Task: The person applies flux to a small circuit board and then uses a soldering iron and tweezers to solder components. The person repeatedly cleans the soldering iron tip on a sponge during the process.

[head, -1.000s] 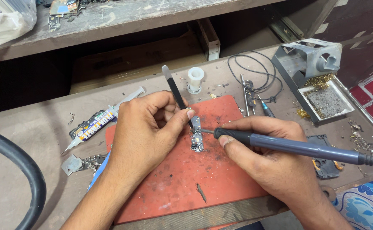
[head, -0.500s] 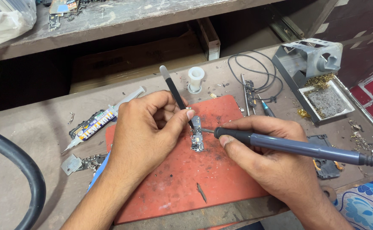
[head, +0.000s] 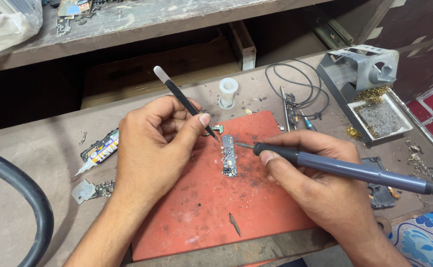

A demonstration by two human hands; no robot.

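On a scorched red mat (head: 201,217) at the desk's (head: 38,198) near edge, a right hand (head: 320,183) is closing around a grey soldering iron (head: 345,168), its tip hovering just right of a small circuit board (head: 229,155) lying at the mat's centre. The left hand (head: 152,148) is pinching black tweezers (head: 186,103) above the board's upper left. Beyond the mat, a white spool (head: 228,92) and iron stand (head: 362,84) are standing.

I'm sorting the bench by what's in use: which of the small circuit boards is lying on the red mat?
The narrow grey board between the hands, lengthwise mid-mat. The board scrap by the glue tube and the strip near the coiled wire lie on bare bench.
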